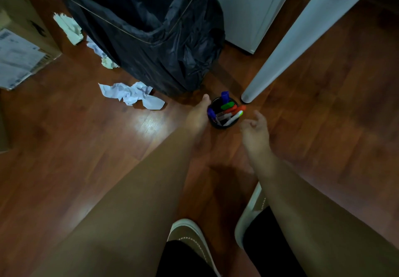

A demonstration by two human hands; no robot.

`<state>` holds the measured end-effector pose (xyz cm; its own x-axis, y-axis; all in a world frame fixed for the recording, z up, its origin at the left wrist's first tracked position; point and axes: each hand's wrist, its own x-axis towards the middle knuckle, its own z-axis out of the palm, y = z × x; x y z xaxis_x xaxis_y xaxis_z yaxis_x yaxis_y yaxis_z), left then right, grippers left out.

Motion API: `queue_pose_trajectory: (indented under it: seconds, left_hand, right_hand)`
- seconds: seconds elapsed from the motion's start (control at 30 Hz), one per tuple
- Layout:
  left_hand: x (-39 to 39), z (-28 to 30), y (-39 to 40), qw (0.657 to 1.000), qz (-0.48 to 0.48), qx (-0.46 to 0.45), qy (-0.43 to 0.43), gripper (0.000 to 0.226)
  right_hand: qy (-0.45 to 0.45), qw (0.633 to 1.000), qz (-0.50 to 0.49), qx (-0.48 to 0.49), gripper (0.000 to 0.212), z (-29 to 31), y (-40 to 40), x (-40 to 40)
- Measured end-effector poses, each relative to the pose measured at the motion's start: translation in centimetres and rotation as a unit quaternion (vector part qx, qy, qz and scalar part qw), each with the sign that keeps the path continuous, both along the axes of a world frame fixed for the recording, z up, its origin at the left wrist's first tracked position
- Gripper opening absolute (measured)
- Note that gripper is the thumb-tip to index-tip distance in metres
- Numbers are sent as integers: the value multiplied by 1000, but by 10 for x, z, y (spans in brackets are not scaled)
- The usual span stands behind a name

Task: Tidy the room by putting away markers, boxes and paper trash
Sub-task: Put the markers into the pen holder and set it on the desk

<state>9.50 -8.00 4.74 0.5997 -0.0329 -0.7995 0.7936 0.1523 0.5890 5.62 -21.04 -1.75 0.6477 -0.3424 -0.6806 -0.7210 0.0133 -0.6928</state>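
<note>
A small black cup [223, 124] stands on the wooden floor and holds several markers [231, 112] in blue, green, orange and white. My left hand [199, 114] lies against the cup's left side with the thumb pointing up past the rim. To the right of the cup, my right hand [255, 128] hovers with loosely curled fingers and holds nothing. Crumpled white paper [131, 95] lies on the floor left of the cup. More paper scraps [69, 28] and paper scraps [101, 55] lie beside a bin lined with a black bag [151, 28].
A cardboard box [19, 45] with a shipping label sits at the far left. A white table leg [302, 39] slants down to the floor just right of the cup. A white cabinet [246, 6] stands behind. My two shoes [190, 233] are at the bottom.
</note>
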Motion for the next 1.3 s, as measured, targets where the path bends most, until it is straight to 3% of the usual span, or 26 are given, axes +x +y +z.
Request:
queue_pose_trajectory:
  seconds: [0.1,0.4,0.5,0.63,0.77,0.97,1.3]
  left_hand:
    - [1,-9,4,1000,-29,7,7,54]
    - [-26,14,30,998,-59,20,-3,40]
    - [-41,48,44,995,-82,8,-54,33]
    - [-71,102,64,967,-160,79,-181,42]
    - [-91,173,70,962,-130,62,-234,45]
    - [-84,274,74,938,-120,21,-325,46]
    - [-102,408,74,902,-128,-34,-410,63]
  right_hand:
    - [58,994,74,59,24,-6,1,9]
    - [-5,993,87,84,38,50,-4,-4]
    - [-29,992,62,104,45,90,-7,-24]
    - [-79,983,35,164,42,156,-1,-54]
    - [-129,969,40,208,44,227,11,-76]
    - [-249,952,67,166,59,334,10,-80]
    - [-409,898,81,140,41,478,14,-108]
